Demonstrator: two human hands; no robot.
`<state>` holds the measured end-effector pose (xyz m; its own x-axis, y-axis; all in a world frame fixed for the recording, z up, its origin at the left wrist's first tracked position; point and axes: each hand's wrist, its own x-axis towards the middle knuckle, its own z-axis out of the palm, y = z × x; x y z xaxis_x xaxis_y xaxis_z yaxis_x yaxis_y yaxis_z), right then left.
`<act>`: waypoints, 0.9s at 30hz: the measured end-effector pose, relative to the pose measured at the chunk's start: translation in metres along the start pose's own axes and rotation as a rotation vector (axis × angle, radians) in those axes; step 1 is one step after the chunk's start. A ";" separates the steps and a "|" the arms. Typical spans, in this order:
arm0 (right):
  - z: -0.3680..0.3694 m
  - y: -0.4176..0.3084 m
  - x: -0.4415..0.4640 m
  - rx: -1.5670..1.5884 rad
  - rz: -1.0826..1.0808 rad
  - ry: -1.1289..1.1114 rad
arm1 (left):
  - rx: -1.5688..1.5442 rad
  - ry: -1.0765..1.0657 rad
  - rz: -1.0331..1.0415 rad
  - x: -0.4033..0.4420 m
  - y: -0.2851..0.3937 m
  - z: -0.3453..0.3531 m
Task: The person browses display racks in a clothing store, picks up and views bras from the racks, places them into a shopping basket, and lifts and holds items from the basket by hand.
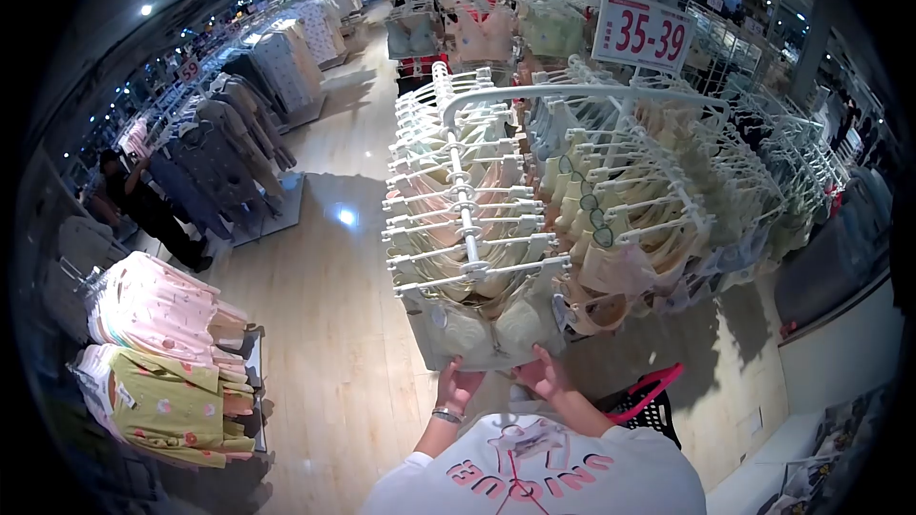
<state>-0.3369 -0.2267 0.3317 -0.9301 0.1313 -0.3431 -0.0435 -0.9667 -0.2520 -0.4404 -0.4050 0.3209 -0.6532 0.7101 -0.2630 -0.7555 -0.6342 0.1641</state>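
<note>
At the front end of a white display rack (465, 193) hangs a pale cream bra (521, 326) on a white hanger, its cups facing me. My left hand (460, 385) grips the bra's lower edge on the left, with the fingers partly hidden behind it. On the right of the same edge, my right hand (544, 375) is closed on it with the thumb in front. Behind this bra, several more bras hang in a tight row on white hangers.
Beside it stands a second rack of bras (634, 219) under a 35-39 price sign (644, 31). A black basket with a pink handle (658, 391) is on the floor at my right. Pajama racks line the left, where a person in dark clothes (157, 210) stands.
</note>
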 end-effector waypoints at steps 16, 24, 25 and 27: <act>0.012 0.000 0.038 -0.421 -0.097 0.490 | -0.019 0.012 0.035 0.003 -0.001 0.021; 0.004 0.006 0.050 -0.517 -0.060 0.577 | -0.064 0.010 0.025 -0.001 0.001 0.008; 0.012 0.006 0.052 -0.561 -0.014 0.639 | 0.025 0.012 0.030 -0.002 0.000 0.020; 0.016 0.006 0.047 -0.570 -0.073 0.566 | 0.024 0.023 0.034 -0.003 -0.001 0.017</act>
<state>-0.3872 -0.2297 0.3287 -0.5999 0.4287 -0.6755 0.2379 -0.7106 -0.6622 -0.4382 -0.4013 0.3375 -0.6774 0.6807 -0.2790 -0.7341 -0.6501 0.1962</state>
